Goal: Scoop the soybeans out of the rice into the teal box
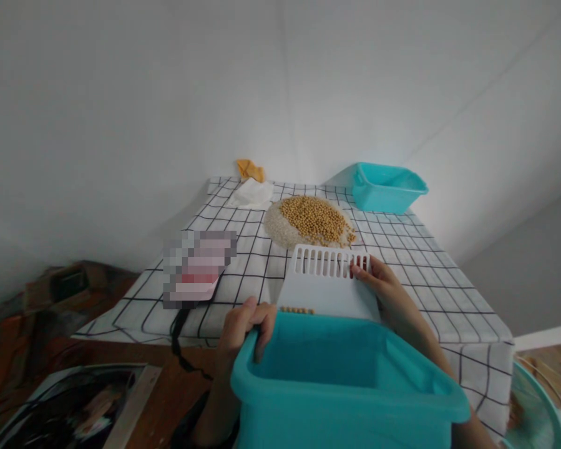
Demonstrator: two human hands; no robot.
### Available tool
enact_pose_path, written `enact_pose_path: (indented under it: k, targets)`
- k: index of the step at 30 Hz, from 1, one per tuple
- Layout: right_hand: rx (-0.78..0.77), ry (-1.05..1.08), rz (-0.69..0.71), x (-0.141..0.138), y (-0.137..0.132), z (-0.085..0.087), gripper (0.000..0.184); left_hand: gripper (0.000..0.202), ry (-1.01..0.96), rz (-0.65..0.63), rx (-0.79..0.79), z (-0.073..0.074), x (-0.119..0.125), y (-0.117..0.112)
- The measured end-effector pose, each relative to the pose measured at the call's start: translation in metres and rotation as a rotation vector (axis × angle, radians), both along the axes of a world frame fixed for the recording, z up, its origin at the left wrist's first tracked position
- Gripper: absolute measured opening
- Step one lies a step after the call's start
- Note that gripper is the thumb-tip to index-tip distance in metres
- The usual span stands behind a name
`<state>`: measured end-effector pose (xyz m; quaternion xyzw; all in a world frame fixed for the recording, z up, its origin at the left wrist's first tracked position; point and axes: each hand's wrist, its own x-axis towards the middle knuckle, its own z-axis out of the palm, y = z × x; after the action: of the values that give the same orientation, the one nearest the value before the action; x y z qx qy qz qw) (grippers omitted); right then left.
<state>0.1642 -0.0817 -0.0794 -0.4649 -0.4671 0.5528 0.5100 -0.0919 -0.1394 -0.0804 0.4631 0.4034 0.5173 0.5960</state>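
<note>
The step in hand seems to be moving round tan beans by means of a flat white plastic board with a row of slots [327,293]. The board reaches over the near edge of the table with the black-and-white checked cloth [430,280], its near end against the far rim of a deep rectangular teal plastic tub [346,408]. A short row of tan beans [297,310] lies along the left part of that end.

The left hand [246,325] is curled over the tub's far left corner, fingers inside the rim; the right hand [384,284] is closed on the board's slotted far right corner. The next move probably calls for a steady tub and a level board, lest beans spill past the rim.

A heap of tan beans [315,218] on pale grains [280,231] sits mid-table towards the far edge. A second teal plastic tub [383,199] stands near the far right corner, and a blurred pink-and-white packet [208,259] lies towards the left edge. Between heap and right edge, bare cloth leaves the right arm room.
</note>
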Motion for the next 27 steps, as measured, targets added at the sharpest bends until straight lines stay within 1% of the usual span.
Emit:
enact_pose_path:
  k: [4, 11, 14, 17, 21, 27]
  targets:
    - [-0.006, -0.002, -0.017, 0.002, 0.0, 0.0, 0.033, 0.064, -0.058, -0.011, 0.0, -0.001, 0.0, 0.001]
    - [0.041, 0.062, -0.057, 0.0, -0.004, 0.004, 0.024, 0.063, -0.021, -0.007, 0.004, 0.0, -0.001, 0.0]
    - [0.069, 0.041, -0.076, 0.002, -0.005, 0.003, 0.024, 0.063, -0.003, -0.013, -0.016, 0.001, -0.001, 0.0]
    - [0.081, 0.02, -0.084, 0.004, -0.004, 0.001, 0.024, 0.063, 0.027, -0.023, 0.0, 0.002, -0.003, 0.001]
    - [0.097, 0.03, -0.109, 0.006, -0.006, 0.002, 0.024, 0.064, 0.019, -0.015, 0.021, 0.001, -0.003, 0.002]
    - [0.198, 0.045, -0.187, 0.006, -0.011, 0.007, 0.017, 0.063, -0.028, -0.01, 0.024, 0.0, -0.001, 0.001]
